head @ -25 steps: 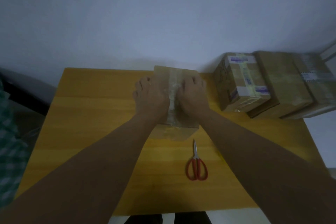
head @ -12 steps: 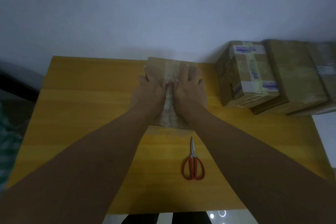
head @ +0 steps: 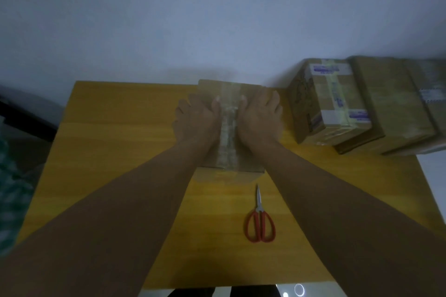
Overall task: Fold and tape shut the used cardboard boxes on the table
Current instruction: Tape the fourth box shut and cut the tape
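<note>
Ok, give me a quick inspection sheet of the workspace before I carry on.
Surface: yellow wooden table, bare wood showing left of the work.
Job's things: brown cardboard box mid-table, flaps closed, clear tape strip along its top seam; further cardboard boxes side by side at the far right.
Clutter: red-handled metal scissors, closed, in front of the box, apart from it.
Grippers: left hand and right hand flat on the box top, either side of the tape.
Cables: nothing seen.
Surroundings: pale wall behind; green checked cloth at left edge.
</note>
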